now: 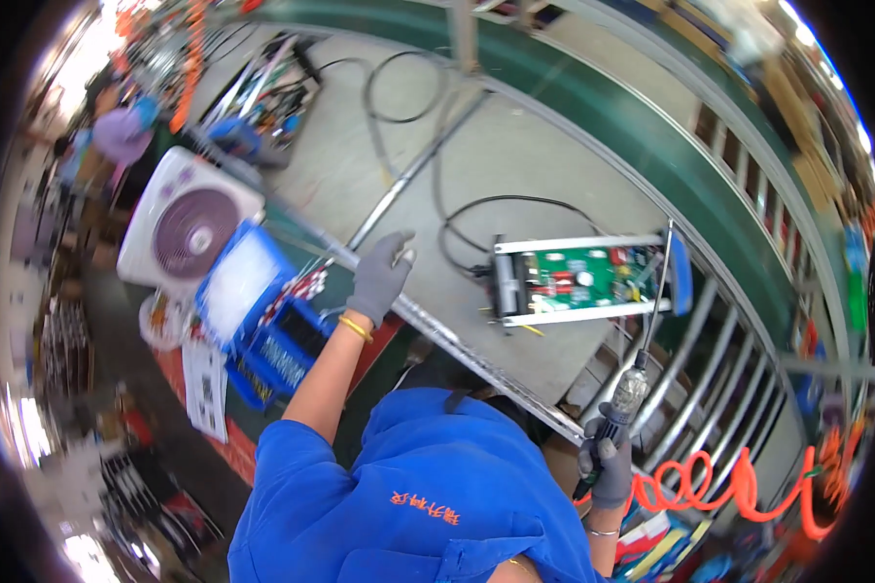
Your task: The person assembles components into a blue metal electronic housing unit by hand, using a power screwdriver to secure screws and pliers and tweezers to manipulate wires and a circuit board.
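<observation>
My right hand (608,469), in a grey glove, grips a power screwdriver (626,396) at the lower right. The tool's long thin shaft points up and away and passes, in this view, across the right end of an open device chassis (593,279). That chassis lies on the worktable (544,364), with light metal side rails, a green circuit board and a blue end panel. My left hand (381,277), also gloved, is over the table's near edge, fingers apart and with nothing visible in it. Close to it are blue plastic bins (282,345) holding small parts.
An orange coiled hose (695,483) hangs at the lower right. Metal rollers (695,360) run beside the table's right end. A white and purple fan (192,223) stands on the left. A black cable (515,199) loops behind the chassis. A tray of parts (267,97) sits at the far left.
</observation>
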The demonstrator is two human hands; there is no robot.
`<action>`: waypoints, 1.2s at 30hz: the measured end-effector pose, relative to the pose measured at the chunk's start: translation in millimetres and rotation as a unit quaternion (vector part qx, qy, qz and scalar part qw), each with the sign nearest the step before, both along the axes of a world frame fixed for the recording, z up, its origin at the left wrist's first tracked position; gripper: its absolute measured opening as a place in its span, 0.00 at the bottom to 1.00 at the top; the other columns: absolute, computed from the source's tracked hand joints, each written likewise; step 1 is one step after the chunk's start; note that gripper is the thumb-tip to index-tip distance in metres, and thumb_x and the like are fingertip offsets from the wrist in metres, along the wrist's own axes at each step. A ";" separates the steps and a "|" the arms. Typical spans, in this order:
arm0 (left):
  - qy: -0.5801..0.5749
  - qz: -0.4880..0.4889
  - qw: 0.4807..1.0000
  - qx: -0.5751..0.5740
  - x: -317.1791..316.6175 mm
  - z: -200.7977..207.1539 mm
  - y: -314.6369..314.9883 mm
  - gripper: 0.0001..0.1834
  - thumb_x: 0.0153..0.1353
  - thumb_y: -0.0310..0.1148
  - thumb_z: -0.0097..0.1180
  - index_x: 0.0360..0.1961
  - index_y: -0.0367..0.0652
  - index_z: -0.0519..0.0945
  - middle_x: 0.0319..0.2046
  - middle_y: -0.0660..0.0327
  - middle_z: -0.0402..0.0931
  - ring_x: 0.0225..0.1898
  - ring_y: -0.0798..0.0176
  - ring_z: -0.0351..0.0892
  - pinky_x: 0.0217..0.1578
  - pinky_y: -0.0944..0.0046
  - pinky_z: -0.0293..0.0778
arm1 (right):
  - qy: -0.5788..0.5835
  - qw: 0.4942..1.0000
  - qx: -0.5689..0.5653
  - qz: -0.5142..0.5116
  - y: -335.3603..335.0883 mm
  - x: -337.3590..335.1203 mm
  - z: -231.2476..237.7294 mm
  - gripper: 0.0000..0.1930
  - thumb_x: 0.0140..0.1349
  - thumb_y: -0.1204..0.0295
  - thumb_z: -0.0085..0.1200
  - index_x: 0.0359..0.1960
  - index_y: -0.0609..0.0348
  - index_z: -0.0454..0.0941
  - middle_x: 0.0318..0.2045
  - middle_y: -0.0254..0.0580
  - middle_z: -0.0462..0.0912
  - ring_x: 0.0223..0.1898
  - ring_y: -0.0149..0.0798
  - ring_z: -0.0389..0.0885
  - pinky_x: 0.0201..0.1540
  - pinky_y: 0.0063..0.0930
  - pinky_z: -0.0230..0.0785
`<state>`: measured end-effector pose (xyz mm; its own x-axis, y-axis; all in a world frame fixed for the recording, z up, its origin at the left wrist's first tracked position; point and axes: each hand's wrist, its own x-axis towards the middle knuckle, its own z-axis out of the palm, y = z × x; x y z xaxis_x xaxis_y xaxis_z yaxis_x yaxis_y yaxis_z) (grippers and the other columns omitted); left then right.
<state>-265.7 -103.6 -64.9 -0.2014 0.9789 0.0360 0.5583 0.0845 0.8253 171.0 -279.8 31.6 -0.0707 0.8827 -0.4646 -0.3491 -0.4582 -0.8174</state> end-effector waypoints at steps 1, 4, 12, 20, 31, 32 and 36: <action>0.005 0.029 1.000 -0.002 -22.1 -15.3 -30.2 0.19 0.66 0.38 0.58 0.56 0.44 0.81 0.54 0.52 0.81 0.55 0.47 0.81 0.56 0.57 0.76 | 0.005 1.000 -0.002 0.029 5.7 -4.9 -0.2 0.37 0.58 0.51 0.68 0.61 0.61 0.68 0.37 0.37 0.78 0.18 0.25 0.73 0.16 0.18 0.62; 0.121 0.132 0.983 -0.046 -83.2 -41.0 -115.8 0.17 0.66 0.37 0.57 0.55 0.45 0.82 0.53 0.52 0.82 0.54 0.46 0.81 0.56 0.55 0.76 | -0.035 0.993 0.011 0.111 18.4 -23.7 2.3 0.45 0.59 0.41 0.65 0.66 0.62 0.64 0.39 0.38 0.77 0.18 0.23 0.71 0.15 0.15 0.59; 0.313 0.411 0.818 -0.252 -203.3 -67.3 -254.5 0.15 0.64 0.30 0.50 0.51 0.52 0.81 0.51 0.54 0.81 0.47 0.43 0.83 0.49 0.46 0.77 | 0.008 0.982 -0.029 0.188 24.4 -82.3 9.2 0.48 0.58 0.35 0.62 0.67 0.62 0.63 0.37 0.37 0.77 0.18 0.23 0.71 0.16 0.15 0.59; 0.269 0.469 0.777 -0.322 -260.5 -64.1 -308.6 0.13 0.66 0.30 0.50 0.50 0.48 0.79 0.51 0.50 0.79 0.49 0.41 0.83 0.48 0.47 0.79 | -0.002 0.979 -0.035 0.203 14.1 -129.8 13.9 0.48 0.58 0.34 0.61 0.68 0.60 0.62 0.37 0.37 0.76 0.18 0.24 0.70 0.17 0.15 0.59; 0.271 0.276 0.841 -0.378 -263.3 -82.1 -322.5 0.10 0.65 0.26 0.52 0.47 0.39 0.77 0.44 0.44 0.82 0.48 0.37 0.82 0.50 0.45 0.77 | 0.005 0.978 -0.048 0.203 8.4 -185.0 7.8 0.46 0.60 0.36 0.61 0.66 0.62 0.66 0.38 0.38 0.79 0.21 0.25 0.72 0.21 0.17 0.61; 0.262 0.270 0.850 -0.369 -263.8 -80.1 -323.2 0.09 0.65 0.27 0.53 0.45 0.39 0.77 0.42 0.44 0.82 0.48 0.37 0.81 0.50 0.45 0.77 | 0.005 0.978 -0.049 0.202 9.1 -188.9 8.3 0.46 0.60 0.36 0.61 0.66 0.62 0.66 0.38 0.38 0.79 0.21 0.25 0.72 0.21 0.17 0.61; 0.223 0.306 0.895 -0.235 -279.5 -91.0 -347.2 0.09 0.65 0.30 0.57 0.44 0.39 0.78 0.34 0.48 0.83 0.38 0.45 0.86 0.37 0.48 0.80 | -0.006 0.977 -0.056 0.204 8.3 -193.4 13.1 0.45 0.60 0.36 0.61 0.66 0.61 0.66 0.37 0.38 0.79 0.22 0.24 0.73 0.21 0.17 0.62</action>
<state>-545.2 -450.8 -155.9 -0.7740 0.6175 -0.1404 0.5536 0.7674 0.3235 -22.3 -271.5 44.7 -0.3997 0.7256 -0.5601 -0.1098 -0.6445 -0.7567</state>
